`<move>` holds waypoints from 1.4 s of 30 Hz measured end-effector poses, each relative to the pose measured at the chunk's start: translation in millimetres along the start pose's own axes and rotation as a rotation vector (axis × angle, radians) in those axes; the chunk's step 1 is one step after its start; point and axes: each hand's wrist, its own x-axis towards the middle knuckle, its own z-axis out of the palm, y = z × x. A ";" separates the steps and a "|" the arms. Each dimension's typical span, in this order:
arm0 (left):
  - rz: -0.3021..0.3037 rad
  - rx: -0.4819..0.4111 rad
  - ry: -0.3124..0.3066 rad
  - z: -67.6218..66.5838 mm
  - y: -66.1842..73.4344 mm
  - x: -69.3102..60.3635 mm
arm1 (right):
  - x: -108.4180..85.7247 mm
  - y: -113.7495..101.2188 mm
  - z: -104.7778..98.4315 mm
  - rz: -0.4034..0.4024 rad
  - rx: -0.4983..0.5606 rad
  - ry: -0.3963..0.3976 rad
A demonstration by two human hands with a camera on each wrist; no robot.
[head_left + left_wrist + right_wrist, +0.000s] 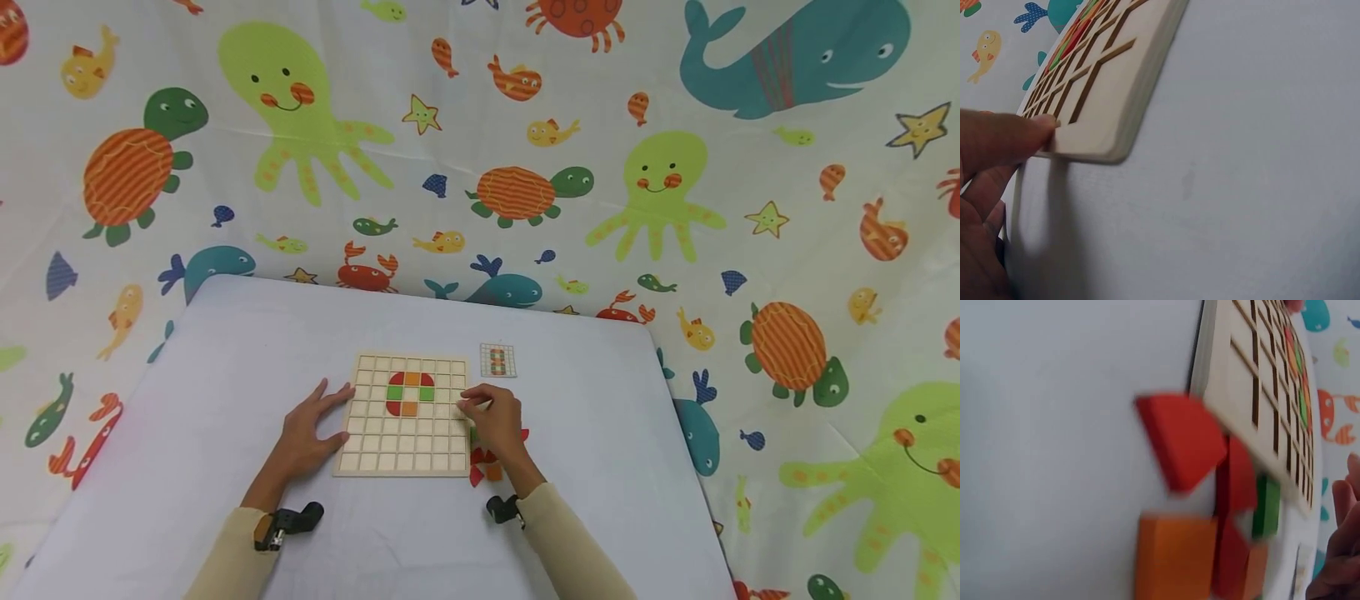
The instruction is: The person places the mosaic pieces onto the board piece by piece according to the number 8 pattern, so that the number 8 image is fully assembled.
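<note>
A wooden grid board (375,450) lies on the white table. Set in its cells are red rounded pieces (395,408), orange squares (412,378) and green squares (427,393), grouped round a bare cell. My left hand (303,437) touches the board's left edge, its thumb and index finger spread apart; in the left wrist view the thumb (1029,134) rests on the rim. Over the board's right edge, my right hand (495,417) has thumb and fingertips close together. Whether anything is between them is hidden. Loose red pieces (1182,437) and an orange square (1175,556) lie beneath that hand.
A small card (498,360) printed with a grid and coloured pattern lies beyond the board's upper right corner. One green piece (1266,506) sits against the board's right side. Behind the table hangs a cloth (480,125) with sea animals.
</note>
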 end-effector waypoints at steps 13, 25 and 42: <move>0.000 -0.003 -0.008 -0.8 2.4 -0.9 | -21.7 44.1 -57.6 0.220 -0.022 0.098; -0.006 0.007 -0.011 -0.1 1.2 0.1 | -36.5 66.2 -76.6 0.289 -0.107 0.049; 0.006 0.002 -0.005 1.0 -0.8 0.0 | -37.2 59.7 -73.5 0.214 -0.113 0.100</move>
